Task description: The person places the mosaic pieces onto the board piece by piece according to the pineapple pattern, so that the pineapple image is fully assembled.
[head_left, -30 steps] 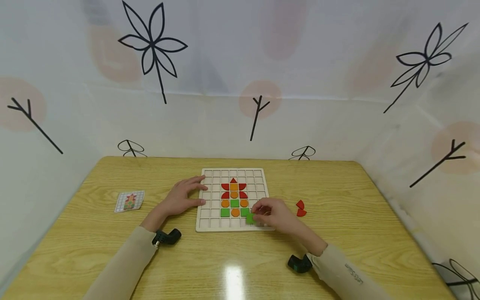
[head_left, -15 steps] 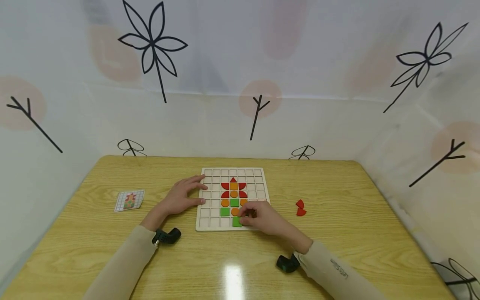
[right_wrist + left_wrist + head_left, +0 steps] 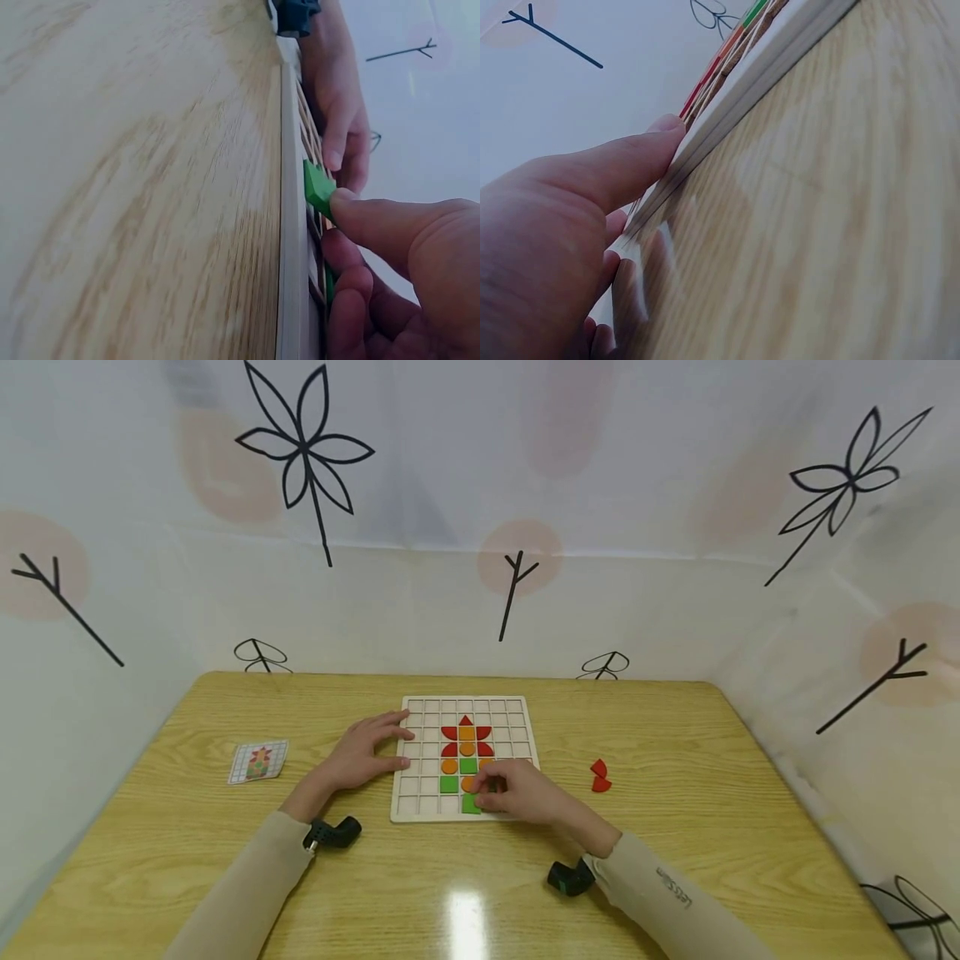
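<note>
A white grid board [image 3: 420,810] lies on the table with red, orange and green pieces set in its cells. My right hand [image 3: 521,792] pinches a green square tile [image 3: 470,804] between thumb and fingers at the bottom row, under an orange disc [image 3: 468,784]. In the right wrist view the green tile [image 3: 319,186] sits tilted at the board's near edge. My left hand [image 3: 362,752] rests along the board's left edge with its fingers spread. The left wrist view shows the thumb [image 3: 649,154] against the board's rim [image 3: 727,105].
Two red quarter-circle pieces [image 3: 601,776] lie on the table [image 3: 675,827] right of the board. A small card [image 3: 258,762] printed with a coloured grid pattern lies to the left. A patterned cloth [image 3: 420,610] stands behind the table.
My right hand has moved left along the bottom row with the green tile, from the right of the pattern to under the orange disc, then nearly stopped. My left hand has stayed put.
</note>
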Demonstrator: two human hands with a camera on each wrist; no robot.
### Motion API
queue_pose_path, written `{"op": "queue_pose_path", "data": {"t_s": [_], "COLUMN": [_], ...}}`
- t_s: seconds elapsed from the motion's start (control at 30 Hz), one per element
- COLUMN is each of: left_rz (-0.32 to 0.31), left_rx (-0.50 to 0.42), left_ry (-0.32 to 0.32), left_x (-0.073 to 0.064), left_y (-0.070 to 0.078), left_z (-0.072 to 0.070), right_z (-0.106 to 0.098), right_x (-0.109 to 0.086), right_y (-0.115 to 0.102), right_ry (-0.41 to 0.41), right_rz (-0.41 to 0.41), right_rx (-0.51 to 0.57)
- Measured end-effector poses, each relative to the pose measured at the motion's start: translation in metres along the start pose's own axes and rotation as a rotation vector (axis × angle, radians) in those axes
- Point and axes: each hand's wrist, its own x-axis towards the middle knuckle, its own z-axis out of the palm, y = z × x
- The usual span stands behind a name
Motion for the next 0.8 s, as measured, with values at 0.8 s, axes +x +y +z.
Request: {"op": "queue_pose_path", "data": {"t_s": [0.8], "left_rz": [-0.004], "left_rx": [-0.004], "left_ry": [0.003], "left_x": [-0.0003], "left_y": [-0.0015], "left_z": [0.0012], "right_z": [-0.0051], "right_x": [-0.0008], "right_y": [-0.0018], "right_ry": [0.031], "right_rz": [0.010], "right_rx": [0.013]}}
